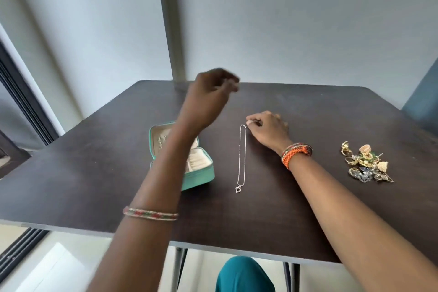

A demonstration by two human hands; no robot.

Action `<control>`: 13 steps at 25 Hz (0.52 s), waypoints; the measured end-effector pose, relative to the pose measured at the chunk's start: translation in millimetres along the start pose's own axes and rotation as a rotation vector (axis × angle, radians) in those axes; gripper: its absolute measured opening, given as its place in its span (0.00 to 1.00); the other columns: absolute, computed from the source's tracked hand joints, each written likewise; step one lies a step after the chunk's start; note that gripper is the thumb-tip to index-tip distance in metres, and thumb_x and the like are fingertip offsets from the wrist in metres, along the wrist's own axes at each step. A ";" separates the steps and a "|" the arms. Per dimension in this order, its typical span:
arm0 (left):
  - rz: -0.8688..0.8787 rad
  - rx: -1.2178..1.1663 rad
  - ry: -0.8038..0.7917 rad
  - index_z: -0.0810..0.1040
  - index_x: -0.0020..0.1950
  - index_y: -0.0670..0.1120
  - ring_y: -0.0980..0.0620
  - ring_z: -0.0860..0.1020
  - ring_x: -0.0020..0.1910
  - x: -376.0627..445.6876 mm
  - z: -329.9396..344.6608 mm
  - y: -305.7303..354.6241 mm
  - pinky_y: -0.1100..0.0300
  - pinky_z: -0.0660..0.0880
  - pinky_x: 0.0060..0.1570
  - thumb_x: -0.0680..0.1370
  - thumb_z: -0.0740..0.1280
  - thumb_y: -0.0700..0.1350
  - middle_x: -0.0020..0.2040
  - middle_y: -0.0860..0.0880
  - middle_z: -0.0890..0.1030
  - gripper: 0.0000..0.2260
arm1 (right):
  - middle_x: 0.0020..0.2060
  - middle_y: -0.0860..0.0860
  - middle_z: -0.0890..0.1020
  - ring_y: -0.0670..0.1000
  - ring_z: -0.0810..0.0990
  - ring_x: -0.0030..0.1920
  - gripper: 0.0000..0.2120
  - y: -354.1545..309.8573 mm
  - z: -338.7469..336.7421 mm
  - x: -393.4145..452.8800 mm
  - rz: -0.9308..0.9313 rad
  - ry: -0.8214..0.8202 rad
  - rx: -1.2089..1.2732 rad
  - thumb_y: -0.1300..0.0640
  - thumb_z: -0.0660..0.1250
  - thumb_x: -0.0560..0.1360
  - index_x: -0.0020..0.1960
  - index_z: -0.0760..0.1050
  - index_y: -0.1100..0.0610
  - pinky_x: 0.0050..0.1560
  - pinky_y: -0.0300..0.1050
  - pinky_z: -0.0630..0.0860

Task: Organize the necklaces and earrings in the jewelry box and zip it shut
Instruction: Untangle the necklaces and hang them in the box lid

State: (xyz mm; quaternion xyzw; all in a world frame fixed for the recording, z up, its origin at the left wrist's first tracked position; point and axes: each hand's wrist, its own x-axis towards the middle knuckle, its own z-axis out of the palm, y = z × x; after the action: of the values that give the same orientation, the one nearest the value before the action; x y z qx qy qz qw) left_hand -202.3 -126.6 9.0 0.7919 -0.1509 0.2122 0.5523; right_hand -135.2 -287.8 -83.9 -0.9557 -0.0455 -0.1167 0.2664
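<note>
Nearest, the necklace (241, 159) runs lengthwise beside the jewelry box (189, 168), far end pinched by the right hand (270, 130); the left hand's (211, 87) grip is blurred, unreadable.

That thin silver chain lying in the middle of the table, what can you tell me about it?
The necklace is a fine silvery chain, doubled into a long narrow loop lying flat on the dark table. A small heart-like pendant sits at the near end. The right hand pinches its far end. It lies right of the open teal jewelry box, not touching it.
</note>
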 end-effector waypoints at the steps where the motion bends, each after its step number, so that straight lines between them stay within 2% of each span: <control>1: 0.015 -0.047 0.038 0.79 0.40 0.51 0.53 0.81 0.38 2.0 18.7 6.6 0.59 0.75 0.41 0.70 0.60 0.43 0.36 0.52 0.83 0.09 | 0.56 0.50 0.79 0.58 0.73 0.62 0.11 -0.1 -0.7 1.2 -0.015 -0.002 -0.007 0.45 0.63 0.74 0.52 0.80 0.44 0.61 0.53 0.67; 3: -0.013 -0.050 0.103 0.80 0.40 0.49 0.56 0.79 0.33 3.7 47.6 9.4 0.63 0.74 0.36 0.71 0.59 0.39 0.36 0.51 0.83 0.10 | 0.48 0.49 0.77 0.58 0.74 0.58 0.06 2.5 0.0 2.7 -0.039 -0.001 -0.011 0.44 0.66 0.73 0.41 0.77 0.45 0.57 0.51 0.67; 5: -0.104 -0.020 0.105 0.80 0.43 0.45 0.59 0.74 0.30 6.9 64.5 1.6 0.67 0.70 0.32 0.72 0.58 0.35 0.39 0.49 0.83 0.12 | 0.44 0.49 0.75 0.58 0.74 0.56 0.11 2.4 -0.7 2.4 -0.068 0.000 0.001 0.46 0.67 0.73 0.34 0.70 0.45 0.54 0.51 0.67; 8: -0.251 -0.025 0.155 0.80 0.43 0.45 0.56 0.74 0.33 11.8 72.2 -15.1 0.66 0.70 0.34 0.70 0.57 0.32 0.40 0.46 0.83 0.14 | 0.48 0.51 0.79 0.57 0.75 0.56 0.07 3.6 -0.6 6.4 -0.089 0.011 0.010 0.50 0.66 0.74 0.37 0.76 0.48 0.57 0.52 0.66; 10: -0.305 0.047 0.218 0.80 0.47 0.44 0.51 0.77 0.39 12.6 76.9 -28.4 0.64 0.70 0.39 0.71 0.59 0.33 0.41 0.46 0.82 0.13 | 0.43 0.48 0.80 0.54 0.76 0.51 0.10 6.3 -0.9 6.3 -0.086 -0.037 0.104 0.54 0.64 0.75 0.35 0.74 0.50 0.57 0.52 0.67; 12: -0.306 0.190 0.244 0.78 0.53 0.41 0.45 0.79 0.49 8.6 87.0 -37.1 0.61 0.70 0.45 0.73 0.59 0.34 0.47 0.43 0.82 0.13 | 0.36 0.46 0.78 0.51 0.76 0.43 0.10 5.4 -5.3 6.0 -0.085 -0.003 0.344 0.59 0.63 0.75 0.34 0.72 0.52 0.49 0.48 0.71; 13: -0.274 0.316 0.246 0.77 0.56 0.39 0.43 0.78 0.52 4.4 93.4 -39.0 0.58 0.70 0.48 0.74 0.59 0.35 0.50 0.41 0.81 0.13 | 0.35 0.48 0.77 0.51 0.75 0.40 0.09 2.9 -8.9 4.9 -0.116 0.081 0.445 0.61 0.63 0.75 0.36 0.73 0.54 0.44 0.45 0.70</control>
State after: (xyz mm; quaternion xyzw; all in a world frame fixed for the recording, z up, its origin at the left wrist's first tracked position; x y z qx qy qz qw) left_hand -164.1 -200.9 -48.4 0.8498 0.0614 0.2512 0.4594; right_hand -131.8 -294.7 -76.7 -0.8637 -0.1142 -0.1572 0.4651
